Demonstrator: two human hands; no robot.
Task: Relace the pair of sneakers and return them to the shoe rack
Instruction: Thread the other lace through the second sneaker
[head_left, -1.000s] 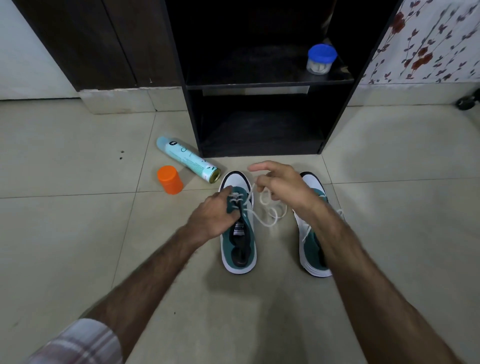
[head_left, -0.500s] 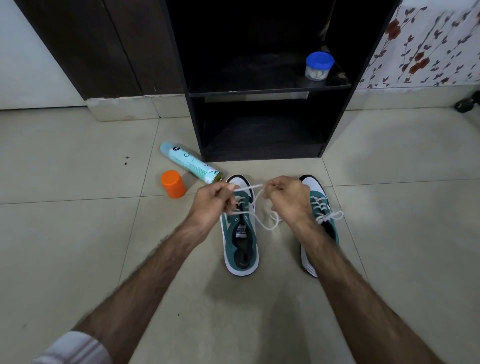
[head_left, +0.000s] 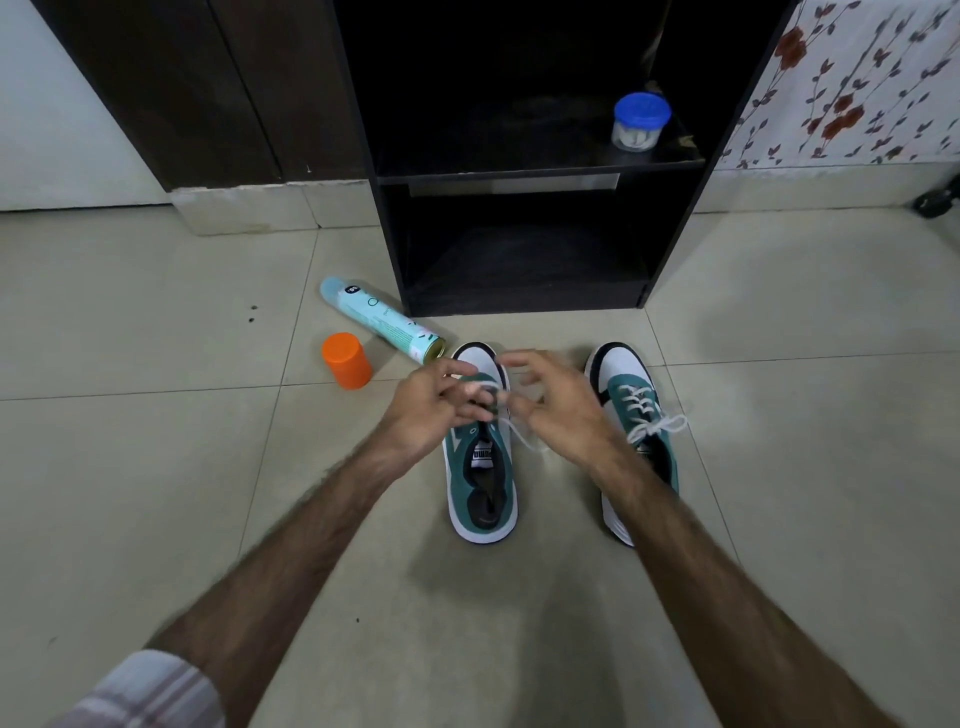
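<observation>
- Lace (head_left: 522, 434) of the left sneaker (head_left: 482, 457) now hangs slack: half a second ago it was stretched taut between two closed fists raised over the toe, and now both hands have dropped onto the upper eyelets and the cord trails loose toward the floor on the shoe's right side.
- Left hand (head_left: 434, 410) has its grip pinched on the lace at the top of the tongue, fingers curled in close; motion blur hides exactly which strand it holds.
- Right hand (head_left: 558, 405) hovers just beside it with fingers spread and bent. It looks to have let go of the end it was pulling, though whether a fingertip still catches the lace I cannot tell.
- Judged from this, the tightening pull is finished and the knot or bow on this shoe is being formed, not yet done.
- Right sneaker (head_left: 636, 415) stands on the floor tiles near the first, apart from it, already laced with a tied bow. A second ago the right forearm covered much of it.
- Shoe rack (head_left: 524, 176) stands just beyond both toes, its lower shelf dark and open; a blue-lidded jar (head_left: 640, 122) sits on the upper shelf.
- Spray can (head_left: 382, 319) lies on its side left of the rack, with an orange cap (head_left: 345, 359) upright near it; neither has moved.
</observation>
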